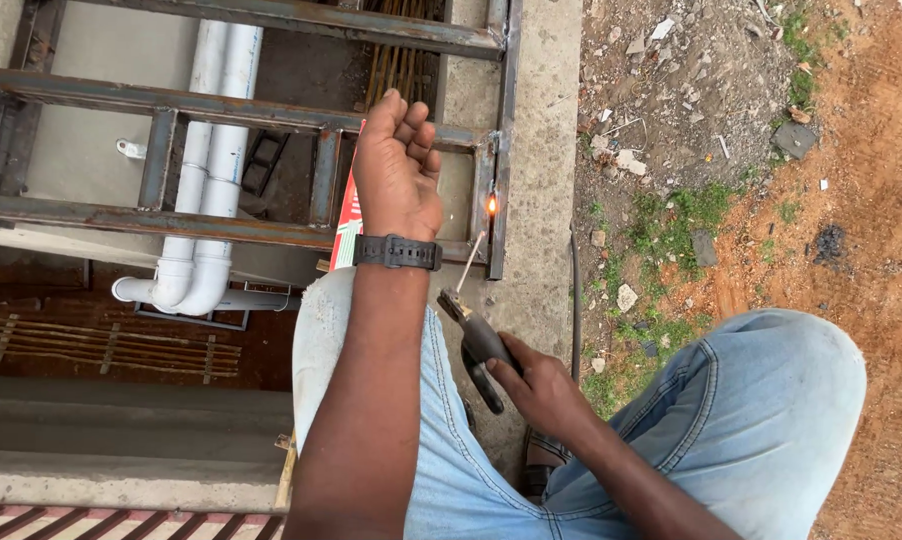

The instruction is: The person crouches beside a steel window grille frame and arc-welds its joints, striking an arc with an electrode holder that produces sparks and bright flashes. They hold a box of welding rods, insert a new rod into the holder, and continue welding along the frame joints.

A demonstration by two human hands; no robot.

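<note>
Nearest the lens, the left hand (396, 170) is raised with fingers curled loosely into the palm, holding nothing, a black watch (397, 252) on its wrist. Lower right, the right hand (541, 390) grips an electrode holder (479, 345) tightly. Its welding rod (471, 262) points up toward a glowing spot (491, 205) on the rusty steel frame (271, 110). White pipes (211, 170) run behind.

Steel frame (221, 105): grey-brown with rust streaks. Weld spot (491, 205) at the frame's 3 o'clock corner: glowing orange. Welding rod (471, 262): pale grey. Electrode holder (481, 350): black. Wristwatch (397, 251): black. Pipes (211, 160) at 9 o'clock of the watch: white. Jeans (771, 400): light blue denim. Ground (871, 200) at 3 o'clock: reddish-orange soil with green grass patches and grey rubble.
</note>
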